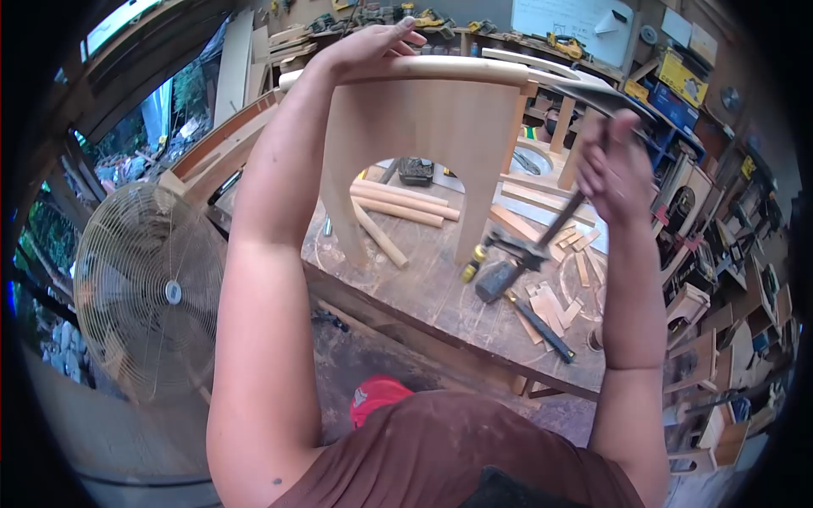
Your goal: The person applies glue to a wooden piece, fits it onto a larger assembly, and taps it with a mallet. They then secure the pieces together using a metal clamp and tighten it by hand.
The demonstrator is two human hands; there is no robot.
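My left hand (377, 44) rests on the rounded wooden rail (449, 70) along the top of a pale wooden panel (415, 118), its fingers stretched out. The panel stands upright on the workbench and has an arched cut-out at its lower edge. At the right, my right hand (618, 173), smeared by motion, is closed around the dark bar of a bar clamp (555, 227). The clamp is tilted, its upper end near the rail's right end. Below it on the bench lies a mallet with a dark head (494, 282). Beside that is a yellow-and-black handle (473, 264).
Several round wooden rods (398, 207) lie behind the cut-out on the workbench (406, 292). Thin wood offcuts (550, 309) are scattered at the right. A large fan (152, 288) stands at the left. Tools line the back shelf, with power-tool boxes (682, 76) at the right.
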